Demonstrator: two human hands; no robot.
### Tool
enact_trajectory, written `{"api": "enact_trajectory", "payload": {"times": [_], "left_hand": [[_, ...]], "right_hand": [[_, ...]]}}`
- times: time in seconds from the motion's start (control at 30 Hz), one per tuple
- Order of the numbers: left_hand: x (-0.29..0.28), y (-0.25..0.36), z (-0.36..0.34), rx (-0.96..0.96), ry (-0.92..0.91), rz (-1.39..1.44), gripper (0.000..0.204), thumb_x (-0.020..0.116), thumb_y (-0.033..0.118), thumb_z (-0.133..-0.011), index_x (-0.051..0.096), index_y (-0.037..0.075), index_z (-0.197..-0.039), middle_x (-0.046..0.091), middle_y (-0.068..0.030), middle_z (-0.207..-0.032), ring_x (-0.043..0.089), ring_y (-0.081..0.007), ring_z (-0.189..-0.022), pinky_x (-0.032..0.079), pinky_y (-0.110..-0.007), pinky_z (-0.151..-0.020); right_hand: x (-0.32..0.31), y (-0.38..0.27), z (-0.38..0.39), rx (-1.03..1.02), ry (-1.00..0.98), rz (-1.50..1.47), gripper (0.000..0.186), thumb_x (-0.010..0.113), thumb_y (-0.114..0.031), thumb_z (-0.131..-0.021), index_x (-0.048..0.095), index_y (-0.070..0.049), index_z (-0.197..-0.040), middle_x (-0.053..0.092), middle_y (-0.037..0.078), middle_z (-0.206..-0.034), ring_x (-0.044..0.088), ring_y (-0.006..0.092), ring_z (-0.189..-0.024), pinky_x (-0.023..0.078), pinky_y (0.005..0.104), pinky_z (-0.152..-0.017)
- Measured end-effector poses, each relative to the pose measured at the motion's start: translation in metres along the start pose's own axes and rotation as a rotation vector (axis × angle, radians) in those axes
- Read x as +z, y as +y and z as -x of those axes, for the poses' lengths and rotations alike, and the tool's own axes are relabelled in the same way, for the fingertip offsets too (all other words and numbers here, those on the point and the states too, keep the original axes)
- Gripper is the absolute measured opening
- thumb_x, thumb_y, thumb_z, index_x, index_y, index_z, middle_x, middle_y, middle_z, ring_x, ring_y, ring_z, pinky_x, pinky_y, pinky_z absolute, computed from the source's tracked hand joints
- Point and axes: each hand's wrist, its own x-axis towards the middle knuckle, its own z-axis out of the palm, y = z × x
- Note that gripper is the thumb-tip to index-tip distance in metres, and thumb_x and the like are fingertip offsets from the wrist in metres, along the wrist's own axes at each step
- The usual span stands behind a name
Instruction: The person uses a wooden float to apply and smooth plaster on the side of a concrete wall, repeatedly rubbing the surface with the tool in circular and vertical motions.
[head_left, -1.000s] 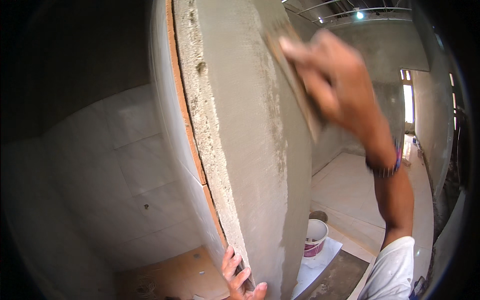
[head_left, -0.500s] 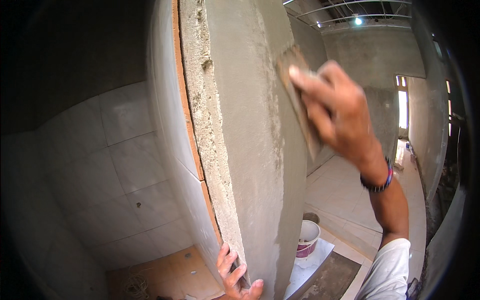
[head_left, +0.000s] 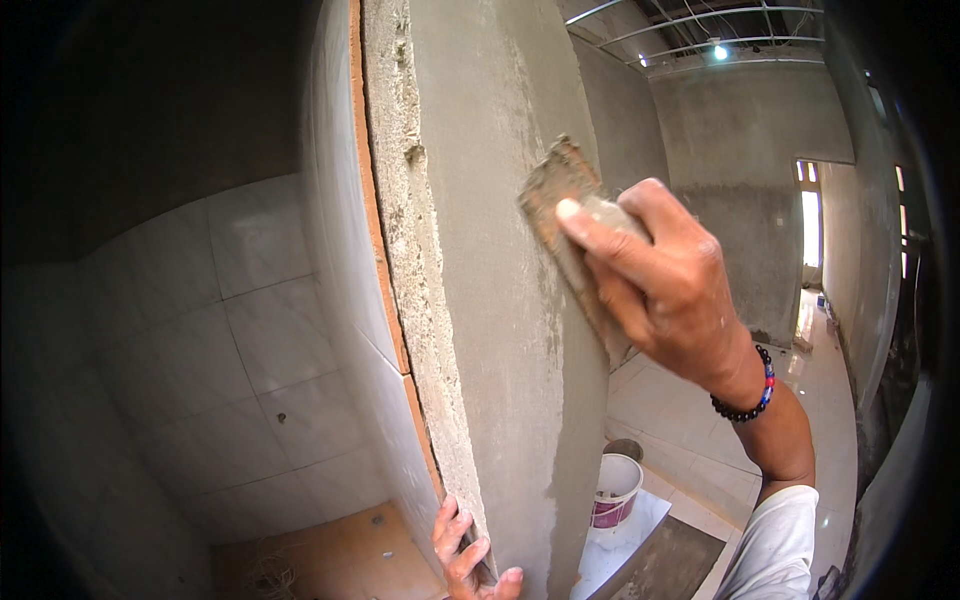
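A freshly plastered grey wall end [head_left: 490, 260] stands upright in front of me. My right hand [head_left: 675, 290] is closed around a plastering float [head_left: 560, 195], a flat tool caked with mortar. The float lies tilted against the right side of the plaster, its upper end leaning left; its grip is hidden by my fingers. Low down, my left hand [head_left: 465, 560] is wrapped over the wall's rough left edge [head_left: 405, 200], with fingers on the tile side and thumb on the plaster side. Part of that hand is cut off by the lower border.
Right of the wall's foot is a white and purple bucket [head_left: 613, 495] on a pale sheet, beside a dark board [head_left: 665, 555]. Marble-look tiles [head_left: 270, 330] cover the wall at left, above a brown floor with tangled string [head_left: 270, 575]. A doorway [head_left: 808, 225] opens far right.
My right hand has moved the float down and slightly left, turning its mortar-covered face more into view. My left hand keeps its hold on the wall edge. The view has shifted slightly.
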Motion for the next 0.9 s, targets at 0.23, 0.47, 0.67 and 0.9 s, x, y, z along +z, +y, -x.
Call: {"api": "enact_trajectory", "payload": {"times": [0.23,0.47,0.67,0.9], "left_hand": [[-0.009,0.018,-0.014,0.012,-0.115,-0.149,0.059,0.064,0.034,-0.090,0.051,0.002,-0.139,0.044,-0.0301,-0.147,0.038,-0.0515,-0.139,0.028,-0.064,-0.114],[-0.007,0.014,-0.010,0.012,-0.068,-0.143,0.058,0.065,0.032,-0.090,0.052,0.001,-0.137,0.045,-0.0304,-0.147,0.038,-0.0518,-0.140,0.026,-0.065,-0.115],[-0.009,0.017,-0.012,0.024,-0.082,-0.108,0.057,0.065,0.032,-0.090,0.052,0.002,-0.137,0.045,-0.0301,-0.146,0.038,-0.0517,-0.140,0.027,-0.065,-0.114],[-0.007,0.015,-0.008,0.023,-0.085,-0.119,0.059,0.064,0.033,-0.091,0.051,0.002,-0.139,0.045,-0.0296,-0.146,0.038,-0.0515,-0.140,0.028,-0.065,-0.114]], "right_hand": [[-0.008,0.097,-0.160,0.200,0.000,-0.166,0.032,0.053,-0.004,-0.089,0.073,0.005,-0.112,0.075,0.021,-0.089,0.060,0.0230,-0.063,0.054,0.0390,-0.069],[-0.006,0.073,-0.068,0.015,0.000,0.237,0.035,0.061,-0.011,-0.094,0.071,-0.012,-0.128,0.052,0.006,-0.076,0.051,0.0165,-0.069,0.042,0.0325,-0.062],[-0.003,0.048,-0.062,-0.131,0.053,0.209,0.029,0.062,-0.008,-0.093,0.074,-0.008,-0.119,0.052,0.006,-0.075,0.049,0.0173,-0.066,0.040,0.0336,-0.057],[-0.017,0.088,-0.147,0.314,-0.023,-0.073,0.036,0.050,-0.001,-0.087,0.074,0.003,-0.113,0.077,0.019,-0.088,0.073,0.0242,-0.071,0.060,0.0363,-0.064]]}}
